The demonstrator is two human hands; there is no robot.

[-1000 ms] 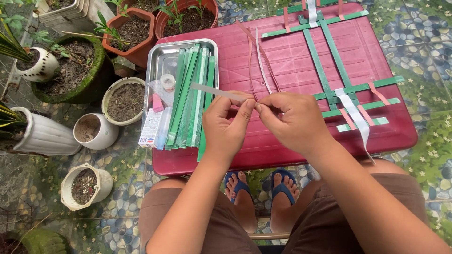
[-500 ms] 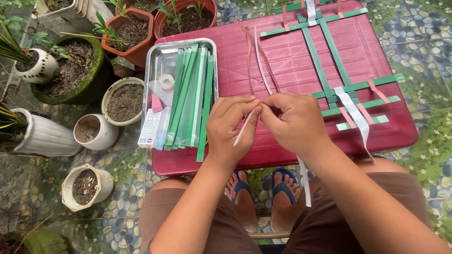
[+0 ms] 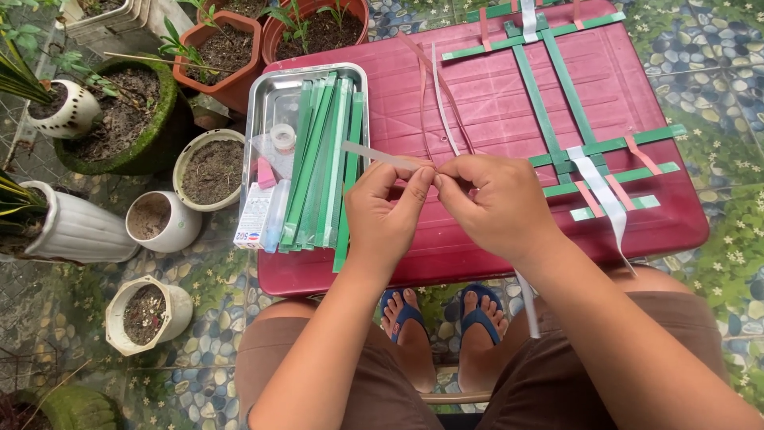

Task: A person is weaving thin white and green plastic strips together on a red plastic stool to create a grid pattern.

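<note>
Nearest, the left hand and right hand meet fingertip to fingertip above the red table's front edge, both pinching a pale white strip; its free end pokes out leftward past the left thumb. Just beyond the left hand lies a metal tray of green strips. Farther right, a woven green lattice lies flat on the table.
</note>
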